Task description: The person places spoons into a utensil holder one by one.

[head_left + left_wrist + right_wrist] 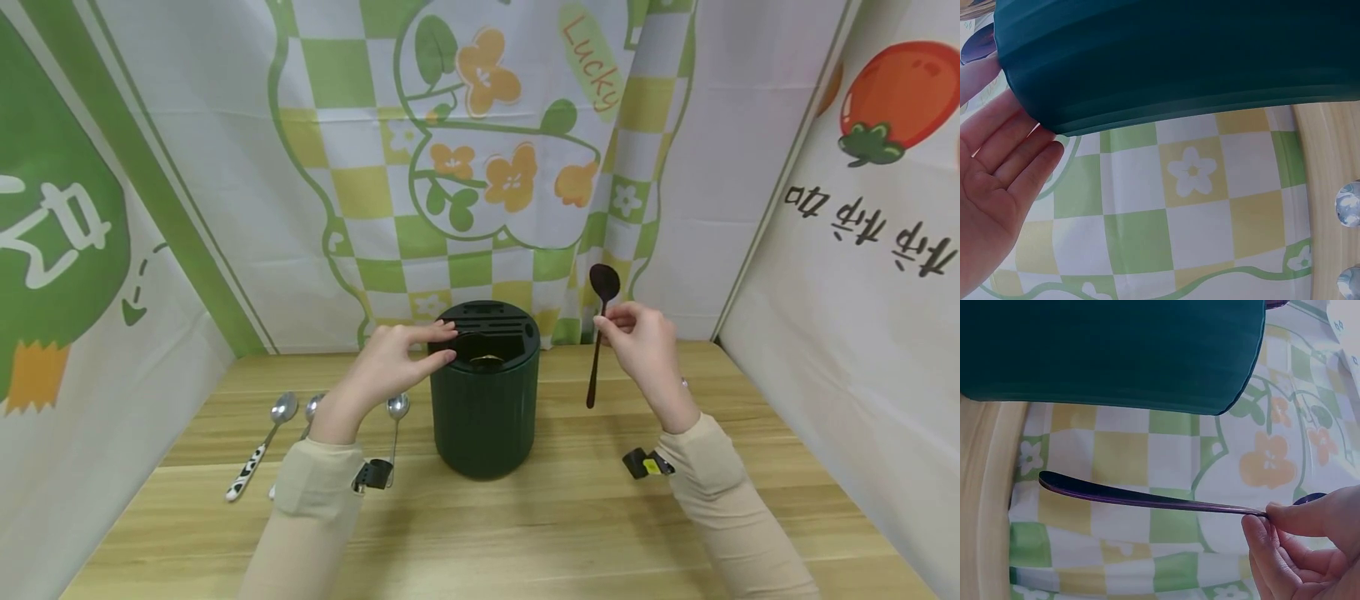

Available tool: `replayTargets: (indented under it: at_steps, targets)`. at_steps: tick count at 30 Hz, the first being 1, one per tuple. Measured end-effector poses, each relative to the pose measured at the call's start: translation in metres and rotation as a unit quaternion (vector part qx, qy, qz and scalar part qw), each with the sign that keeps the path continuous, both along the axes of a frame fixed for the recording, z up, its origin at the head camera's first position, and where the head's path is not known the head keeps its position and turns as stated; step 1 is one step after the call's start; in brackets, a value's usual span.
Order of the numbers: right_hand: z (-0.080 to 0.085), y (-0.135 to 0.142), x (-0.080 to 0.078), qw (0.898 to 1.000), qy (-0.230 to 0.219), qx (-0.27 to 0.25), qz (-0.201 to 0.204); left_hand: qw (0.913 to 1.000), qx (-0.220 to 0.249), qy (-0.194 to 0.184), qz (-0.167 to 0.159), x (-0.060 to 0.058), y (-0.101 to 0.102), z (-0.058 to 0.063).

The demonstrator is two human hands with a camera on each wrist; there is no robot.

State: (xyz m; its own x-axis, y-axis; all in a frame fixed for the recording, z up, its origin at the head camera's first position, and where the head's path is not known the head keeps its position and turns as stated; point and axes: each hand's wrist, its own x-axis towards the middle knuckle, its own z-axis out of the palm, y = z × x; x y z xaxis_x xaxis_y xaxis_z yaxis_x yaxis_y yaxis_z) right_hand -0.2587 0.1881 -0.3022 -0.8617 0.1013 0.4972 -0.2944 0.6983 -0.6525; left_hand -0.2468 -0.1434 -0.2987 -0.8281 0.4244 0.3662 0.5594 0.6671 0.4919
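- Three metal spoons (273, 433) lie on the wooden tabletop (525, 525), left of the dark green holder (486, 417).
- The left hand (390, 362) rests straight fingers (438, 332) on the holder's rim.
- The right hand (641, 337) pinches a dark spoon (600, 333) upright, bowl up, beside the holder, above the tabletop.
- A checked floral cloth (487, 167) hangs behind.

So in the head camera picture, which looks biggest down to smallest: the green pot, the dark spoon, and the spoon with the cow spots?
1. Green pot, biggest by far.
2 and 3. Dark spoon and cow-spot spoon look about equally long. The right hand holds the dark one up off the table, so I won't rank them.
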Motion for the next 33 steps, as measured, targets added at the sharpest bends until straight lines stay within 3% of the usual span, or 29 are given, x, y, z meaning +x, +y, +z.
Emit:
replayTargets:
  at_steps: [33]
  targets:
    - [0.044, -0.026, 0.011, 0.993, 0.108, 0.0, 0.037, 1.0, -0.001, 0.004, -0.002, -0.002, 0.0, -0.001]
